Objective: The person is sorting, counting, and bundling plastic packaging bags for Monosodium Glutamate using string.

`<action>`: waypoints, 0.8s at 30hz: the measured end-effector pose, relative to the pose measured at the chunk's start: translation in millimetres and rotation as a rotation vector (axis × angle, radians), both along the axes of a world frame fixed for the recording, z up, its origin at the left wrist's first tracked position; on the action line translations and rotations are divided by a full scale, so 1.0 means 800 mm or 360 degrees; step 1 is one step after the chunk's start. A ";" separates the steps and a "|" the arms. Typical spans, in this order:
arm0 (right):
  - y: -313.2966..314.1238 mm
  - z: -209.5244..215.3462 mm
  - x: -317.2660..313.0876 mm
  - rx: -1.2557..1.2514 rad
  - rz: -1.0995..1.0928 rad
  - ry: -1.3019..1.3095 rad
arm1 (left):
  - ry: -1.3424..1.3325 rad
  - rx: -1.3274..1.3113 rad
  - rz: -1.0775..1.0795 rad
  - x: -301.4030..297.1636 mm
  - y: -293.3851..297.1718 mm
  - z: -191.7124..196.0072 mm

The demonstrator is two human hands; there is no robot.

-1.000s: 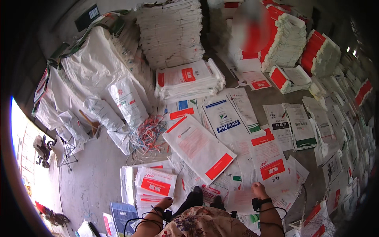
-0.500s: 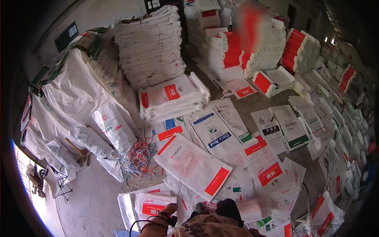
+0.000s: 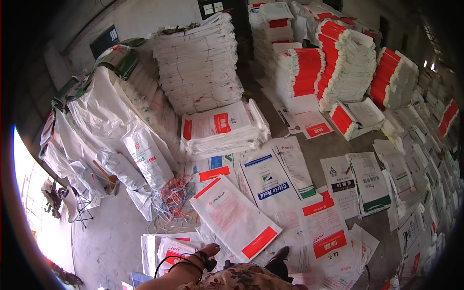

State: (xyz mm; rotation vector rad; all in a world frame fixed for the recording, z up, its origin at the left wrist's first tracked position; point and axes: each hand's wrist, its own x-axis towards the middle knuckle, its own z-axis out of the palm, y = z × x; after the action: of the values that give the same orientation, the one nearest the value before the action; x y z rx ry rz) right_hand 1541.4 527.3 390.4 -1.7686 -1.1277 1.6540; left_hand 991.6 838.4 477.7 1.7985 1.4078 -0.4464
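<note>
My left hand (image 3: 211,249) reaches out low on the left, with a dark band and looping black cable around the wrist. Its back faces up and its fingers are too small and hidden to read, so whether it grips anything is unclear. Just left of it lie white sacks with red printed panels (image 3: 170,254). To its right, a flat white sack with a red band at each end (image 3: 233,215) lies slanted over others on the floor. My right hand is out of view. One dark shoe (image 3: 280,255) shows among the sacks in front of me.
A tangle of red and blue string (image 3: 175,197) lies left of the slanted sack. Behind it stand a low bundle (image 3: 212,126) and a tall stack (image 3: 197,65) of sacks. Draped white sacks (image 3: 104,108) line the left; red-edged stacks (image 3: 333,67) stand at the back right.
The view has turned, so the stacks sit lower and farther right in the picture. More of my left forearm shows. A dark shoe now stands out at the front.
</note>
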 end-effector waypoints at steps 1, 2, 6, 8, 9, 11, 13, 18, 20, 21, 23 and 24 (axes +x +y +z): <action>0.011 0.003 0.018 -0.0033 -0.0077 0.0080 | -0.0069 0.0130 -0.0033 0.027 0.013 0.007; 0.025 0.006 0.037 -0.0066 -0.0141 0.0158 | -0.0136 0.0262 -0.0054 0.055 0.028 0.017; 0.152 0.072 0.141 -0.0042 -0.0604 -0.0060 | -0.0276 0.0265 0.0285 0.192 0.086 0.123; 0.186 0.081 0.229 0.0170 -0.0239 -0.0693 | -0.0400 0.0149 0.0502 0.231 0.108 0.142; 0.204 0.086 0.250 0.0279 -0.0355 -0.0754 | -0.0349 0.0237 0.0361 0.239 0.115 0.142; 0.260 0.119 0.278 0.0387 -0.0446 -0.0804 | -0.0255 0.0340 0.0175 0.234 0.125 0.115; 0.319 0.206 0.249 0.0034 -0.1242 0.0108 | -0.0168 0.0313 0.0239 0.220 0.122 0.111; 0.361 0.210 0.227 -0.0115 -0.1117 0.0572 | 0.0136 0.0153 0.0181 0.224 0.158 0.093; 0.389 0.223 0.213 -0.0312 -0.1012 0.0692 | 0.0217 0.0280 -0.0475 0.216 0.175 0.066; 0.400 0.223 0.214 -0.0299 -0.0938 0.0726 | 0.0117 0.0037 -0.0093 0.229 0.189 0.072; 0.433 0.227 0.218 -0.0353 -0.0907 0.0658 | 0.0109 -0.0027 0.0030 0.240 0.221 0.053; 0.452 0.230 0.222 -0.0400 -0.0880 0.0593 | 0.0101 -0.0084 0.0147 0.242 0.237 0.038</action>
State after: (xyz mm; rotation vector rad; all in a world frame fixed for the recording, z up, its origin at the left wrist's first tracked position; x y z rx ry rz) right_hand 1719.3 889.0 574.2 -1.6196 -0.2401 1.7109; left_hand 1185.0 1027.9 508.2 1.6828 1.5020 -0.4919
